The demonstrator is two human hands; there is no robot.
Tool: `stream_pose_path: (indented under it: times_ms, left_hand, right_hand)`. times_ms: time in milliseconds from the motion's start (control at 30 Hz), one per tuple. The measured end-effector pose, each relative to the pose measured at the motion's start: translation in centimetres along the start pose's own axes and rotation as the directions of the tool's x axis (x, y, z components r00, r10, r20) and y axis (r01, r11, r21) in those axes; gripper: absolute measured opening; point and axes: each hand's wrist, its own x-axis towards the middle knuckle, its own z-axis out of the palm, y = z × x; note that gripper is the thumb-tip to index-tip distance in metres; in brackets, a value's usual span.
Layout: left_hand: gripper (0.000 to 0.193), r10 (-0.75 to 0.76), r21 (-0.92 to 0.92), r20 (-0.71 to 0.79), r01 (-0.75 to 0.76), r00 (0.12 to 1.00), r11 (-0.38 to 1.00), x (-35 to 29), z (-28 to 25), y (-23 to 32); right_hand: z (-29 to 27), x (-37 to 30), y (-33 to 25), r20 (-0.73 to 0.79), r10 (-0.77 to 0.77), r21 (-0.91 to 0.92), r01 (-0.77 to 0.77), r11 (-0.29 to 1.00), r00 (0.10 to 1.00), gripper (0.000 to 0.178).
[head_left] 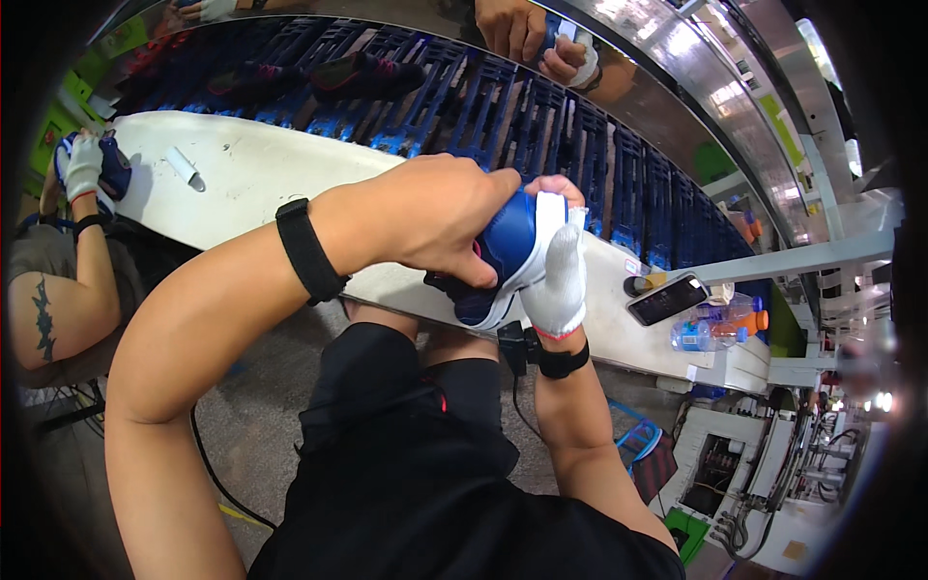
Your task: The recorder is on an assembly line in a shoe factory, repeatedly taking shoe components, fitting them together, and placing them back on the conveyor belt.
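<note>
A blue sneaker (510, 234) with a white sole (549, 220) is held tilted above the near edge of the white worktop (251, 155). My bare left hand (440, 215) is closed over its upper, the thumb pressed on the dark blue side. From the right, my right hand (559, 280), in a white knit glove with bare fingertips, grips the sole side. Part of the shoe is hidden behind my left hand. Black straps circle both my wrists, and a small black device (515, 348) sits by the right one.
Beyond the worktop runs a blue slatted conveyor (541, 116) carrying dark shoes (367, 75). A white tube (184, 168) lies at left; a phone (668, 300) and plastic bottles (710, 329) at right. A co-worker's gloved hand (84, 166) holds another blue shoe (114, 166) at far left.
</note>
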Motion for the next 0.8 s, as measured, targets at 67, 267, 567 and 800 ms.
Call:
stream_pose_path:
  times_ms: [67, 267, 567, 800]
  left_hand:
    - [0.07, 0.05, 0.082, 0.033, -0.053, 0.998, 0.995, 0.4, 0.5, 1.0]
    - [0.066, 0.289, 0.172, 0.004, -0.286, 0.957, 0.943, 2.4, 2.1, 3.9]
    - [0.069, 0.344, 0.193, 0.107, -0.359, 0.933, 0.913, 2.2, 2.0, 5.7]
    - [0.109, 0.068, 0.114, 0.03, -0.071, 0.997, 0.991, -7.0, 0.3, 10.2]
  right_hand:
    - [-1.0, -0.6, -0.4, 0.023, 0.026, 0.012, -0.026, 1.0, 0.999, 0.088]
    - [-4.9, -2.5, -4.1, 0.041, 0.169, -0.012, -0.168, 0.986, 0.985, 0.083]
    - [-3.0, -5.8, -7.0, -0.135, 0.115, -0.489, -0.167, 0.856, 0.984, 0.061]
    - [-1.5, -14.5, 3.2, -0.087, -0.344, -0.742, 0.169, 0.648, 0.935, 0.069]
